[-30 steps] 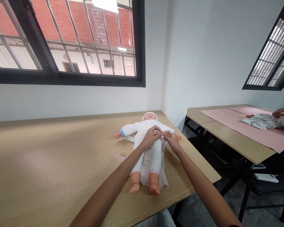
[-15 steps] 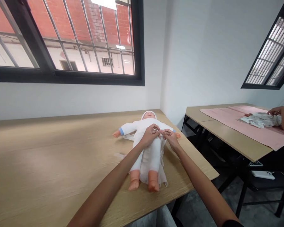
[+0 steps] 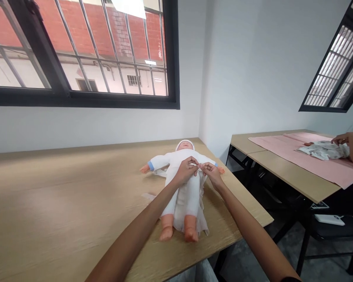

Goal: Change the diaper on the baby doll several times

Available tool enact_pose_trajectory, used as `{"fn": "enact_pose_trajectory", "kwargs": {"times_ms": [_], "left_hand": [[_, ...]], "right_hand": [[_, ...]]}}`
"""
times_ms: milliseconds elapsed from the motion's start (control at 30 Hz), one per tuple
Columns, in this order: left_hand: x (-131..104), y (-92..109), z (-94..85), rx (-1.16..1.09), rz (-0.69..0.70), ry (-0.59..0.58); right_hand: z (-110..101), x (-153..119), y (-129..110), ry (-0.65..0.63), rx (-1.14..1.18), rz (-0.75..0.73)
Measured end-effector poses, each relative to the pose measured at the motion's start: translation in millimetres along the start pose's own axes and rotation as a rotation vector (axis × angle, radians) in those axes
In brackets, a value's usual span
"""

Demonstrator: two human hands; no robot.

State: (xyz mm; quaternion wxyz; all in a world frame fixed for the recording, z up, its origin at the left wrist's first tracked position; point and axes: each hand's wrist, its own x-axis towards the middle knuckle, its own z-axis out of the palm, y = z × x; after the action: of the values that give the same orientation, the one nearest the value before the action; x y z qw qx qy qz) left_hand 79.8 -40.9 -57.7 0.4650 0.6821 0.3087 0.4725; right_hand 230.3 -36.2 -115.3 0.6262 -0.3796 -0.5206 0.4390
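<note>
A doll (image 3: pixel 191 196) in a white suit with blue cuffs and a white cap lies on its back, its feet toward me. Thin whitish fabric (image 3: pixel 181 209) shows under and between its legs. Over the doll's waist, my left hand (image 3: pixel 188 169) is closed in a pinch. My right hand (image 3: pixel 210 172) pinches close beside it, the fingertips almost meeting. What sits between the fingertips is too small to make out.
The doll lies on a wooden table (image 3: pixel 76 196) below a barred window. To the right, another table has a pink cloth (image 3: pixel 308 158) with pale clothing (image 3: pixel 325 149) and a person's hand (image 3: pixel 342 138). A black chair (image 3: pixel 335 231) stands below it.
The view has tilted up very slightly. Both hands stay pinched together over the doll's waist, with only small finger movement.
</note>
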Motion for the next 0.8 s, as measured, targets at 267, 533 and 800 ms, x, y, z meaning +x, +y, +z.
{"fn": "enact_pose_trajectory", "kwargs": {"times_ms": [267, 533, 800], "left_hand": [[-0.7, 2.8, 0.4, 0.001, -0.011, -0.002], [2.4, -2.1, 0.8, -0.024, 0.007, -0.008], [2.8, -2.1, 1.1, -0.043, -0.005, 0.014]], "right_hand": [[-2.1, 0.4, 1.8, -0.012, 0.013, 0.001], [-5.2, 2.9, 7.8, -0.029, 0.015, 0.000], [-2.0, -0.8, 0.9, -0.052, 0.004, 0.002]]}}
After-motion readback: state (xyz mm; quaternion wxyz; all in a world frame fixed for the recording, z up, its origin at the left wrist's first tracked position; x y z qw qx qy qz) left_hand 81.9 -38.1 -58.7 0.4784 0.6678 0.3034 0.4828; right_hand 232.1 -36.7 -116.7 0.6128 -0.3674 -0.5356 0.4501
